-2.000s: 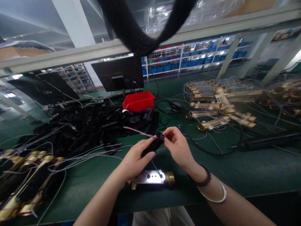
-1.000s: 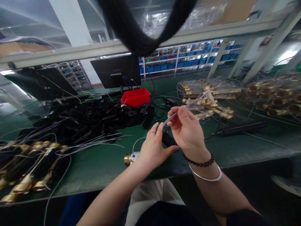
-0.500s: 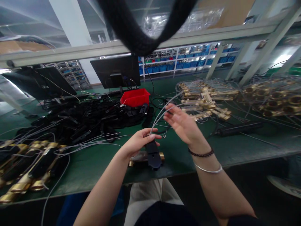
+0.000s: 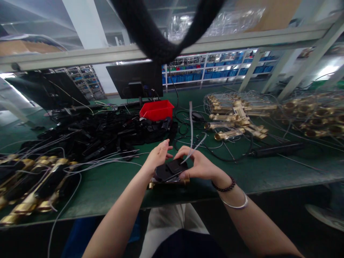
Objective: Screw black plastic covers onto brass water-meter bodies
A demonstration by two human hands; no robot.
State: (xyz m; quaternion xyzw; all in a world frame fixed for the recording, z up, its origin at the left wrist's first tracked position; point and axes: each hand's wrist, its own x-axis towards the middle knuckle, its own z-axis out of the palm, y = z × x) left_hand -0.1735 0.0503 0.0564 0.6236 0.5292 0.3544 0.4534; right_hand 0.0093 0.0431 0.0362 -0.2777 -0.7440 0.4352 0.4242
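Pressing a cover onto brass.
My left hand (image 4: 158,154) and right hand (image 4: 199,165) both grip the flat black plastic cover (image 4: 170,169) on the brass fitting (image 4: 185,181).

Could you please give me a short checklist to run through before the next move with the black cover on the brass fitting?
1. Right hand gripping the black plastic cover: ok.
2. Left hand steadying it: ok; it touches the left end, fingers lifted.
3. Cover lying over the brass and silver fitting: ok; whether it is seated flush, cannot tell.
4. Thin grey wires free of pinching: cannot tell; they rise between the hands.
5. Fitting supported on the green table mat: ok, though near the front edge.
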